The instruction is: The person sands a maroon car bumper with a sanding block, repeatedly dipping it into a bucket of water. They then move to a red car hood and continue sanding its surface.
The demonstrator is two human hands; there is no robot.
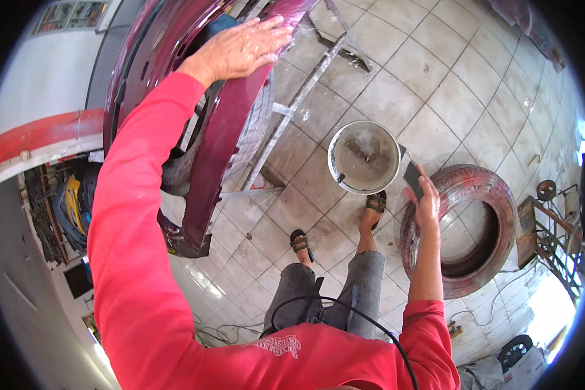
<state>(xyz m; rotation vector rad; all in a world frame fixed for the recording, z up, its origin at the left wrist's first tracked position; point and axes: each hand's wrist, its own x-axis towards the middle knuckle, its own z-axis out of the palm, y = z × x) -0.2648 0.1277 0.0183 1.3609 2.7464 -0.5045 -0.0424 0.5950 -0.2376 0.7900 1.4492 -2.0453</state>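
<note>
My left hand (244,49) lies flat on the glossy maroon car bumper (227,133), fingers stretched out and smeared with whitish residue. The bumper leans on a pale metal stand (299,97) at the upper left. Off to the right, my right hand (428,203) grips a dark grey rectangular piece of sandpaper (413,177) between thumb and fingers, above the floor. Left of that hand is a round bucket (365,187) of cloudy greyish water, apart from it. A worn tyre (481,276) with reddish stains lies flat beneath and beside my right forearm.
Grimy square floor tiles (455,104) surround my sandalled feet. A dark cable (344,301) crosses my front. At the right edge stands a metal frame with a small wheel (546,190). Several stacked parts (71,205) lie at the left beneath a white and red panel (52,140).
</note>
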